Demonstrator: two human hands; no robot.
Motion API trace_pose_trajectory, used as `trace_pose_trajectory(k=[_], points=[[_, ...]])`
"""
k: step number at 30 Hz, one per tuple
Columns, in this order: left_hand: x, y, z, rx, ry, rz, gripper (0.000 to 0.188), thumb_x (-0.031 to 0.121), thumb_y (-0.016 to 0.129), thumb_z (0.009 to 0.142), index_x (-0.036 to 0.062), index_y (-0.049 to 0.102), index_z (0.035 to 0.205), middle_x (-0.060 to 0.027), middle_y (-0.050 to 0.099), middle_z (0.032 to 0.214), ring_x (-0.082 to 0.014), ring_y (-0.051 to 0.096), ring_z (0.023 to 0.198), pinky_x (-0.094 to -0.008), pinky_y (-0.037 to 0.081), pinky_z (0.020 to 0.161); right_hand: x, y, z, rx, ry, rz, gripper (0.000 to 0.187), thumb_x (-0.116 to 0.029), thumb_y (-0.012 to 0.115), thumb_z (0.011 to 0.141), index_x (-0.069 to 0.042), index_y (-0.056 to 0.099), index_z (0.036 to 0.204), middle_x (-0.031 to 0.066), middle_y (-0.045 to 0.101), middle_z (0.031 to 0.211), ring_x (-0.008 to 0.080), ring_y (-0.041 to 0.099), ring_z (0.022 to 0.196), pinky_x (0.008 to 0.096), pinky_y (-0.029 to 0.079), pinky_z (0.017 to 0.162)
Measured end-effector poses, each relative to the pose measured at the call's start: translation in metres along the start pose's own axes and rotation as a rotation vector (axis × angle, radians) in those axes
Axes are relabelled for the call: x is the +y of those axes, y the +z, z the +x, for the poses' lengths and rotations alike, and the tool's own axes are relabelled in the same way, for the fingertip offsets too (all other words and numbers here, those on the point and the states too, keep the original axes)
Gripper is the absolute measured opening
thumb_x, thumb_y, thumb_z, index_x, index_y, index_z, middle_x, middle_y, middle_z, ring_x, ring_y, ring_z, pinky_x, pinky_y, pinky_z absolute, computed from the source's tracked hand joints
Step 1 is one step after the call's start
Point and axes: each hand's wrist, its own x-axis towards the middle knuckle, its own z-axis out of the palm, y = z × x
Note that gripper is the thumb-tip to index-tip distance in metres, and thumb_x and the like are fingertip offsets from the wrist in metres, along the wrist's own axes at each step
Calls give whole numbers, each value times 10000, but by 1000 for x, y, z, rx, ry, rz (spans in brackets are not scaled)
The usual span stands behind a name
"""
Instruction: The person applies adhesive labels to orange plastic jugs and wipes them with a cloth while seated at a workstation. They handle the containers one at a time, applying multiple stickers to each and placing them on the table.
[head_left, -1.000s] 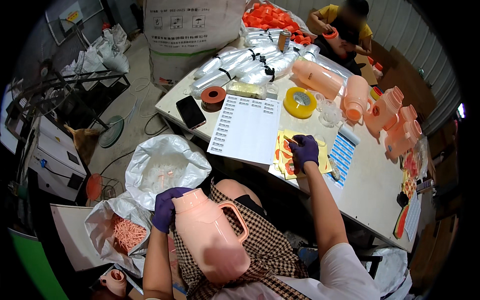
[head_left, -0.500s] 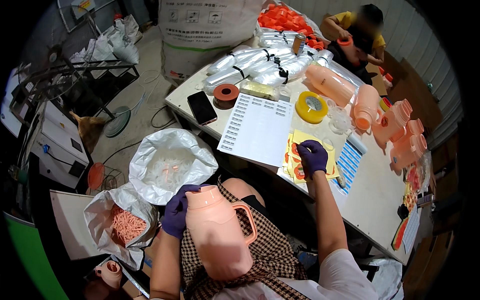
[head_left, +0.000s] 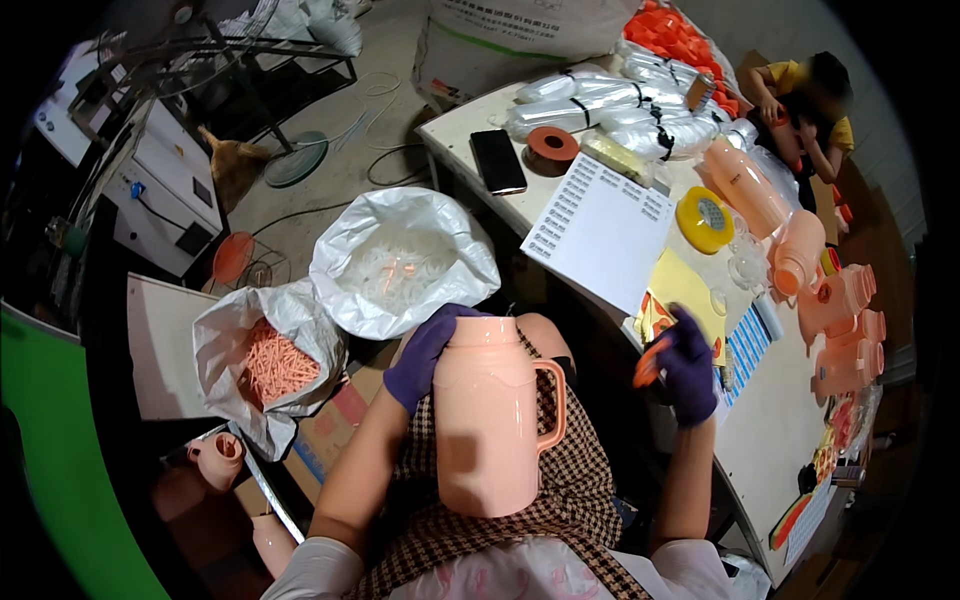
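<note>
A glossy peach plastic jug with a side handle stands upright over my lap. My left hand, in a purple glove, is closed around its neck from the left side. To the right, by the table edge, my gloved right hand pinches an orange-red sticker, bent and slightly blurred. Just beyond that hand lie yellow sticker sheets with orange round labels, partly covered by the fingers. A white sheet of small printed labels lies to their left.
Two white sacks stand left of my lap, one with clear rings, one with peach strips. On the table are a phone, yellow tape roll, wrapped plastic bundles and peach jug bodies. Another person works beyond.
My right hand has lifted off the yellow sheets with an orange-red sticker and come nearer. The jug in my left hand has turned more upright. The view has shifted.
</note>
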Motion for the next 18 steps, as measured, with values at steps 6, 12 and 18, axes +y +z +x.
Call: trace_pose_trajectory(k=[6, 12, 18], points=[[-9, 2, 2, 79, -114, 51, 260, 214, 499, 1040, -3, 627, 1104, -35, 631, 1017, -107, 547, 918, -274, 463, 875, -25, 122, -69, -461, 203, -79, 813, 26, 714, 875, -22, 285, 1564, 65, 702, 937, 91, 637, 859, 258, 514, 817], [5, -6, -10, 114, -122, 199, 267, 282, 551, 1019, 33, 628, 1076, -63, 644, 914, -129, 566, 861, -286, 471, 835, -25, 134, -64, -523, 226, -100, 820, 10, 717, 878, -11, 269, 1565, 56, 700, 931, 85, 631, 859, 265, 514, 818], [10, -3, -12, 126, -100, 334, 299, 333, 547, 1019, 47, 632, 1043, -114, 627, 812, -175, 583, 773, -314, 477, 776, -30, 140, -73, -456, 236, -155, 822, -59, 733, 879, -6, 276, 1561, 62, 692, 881, 109, 634, 813, 282, 516, 796]])
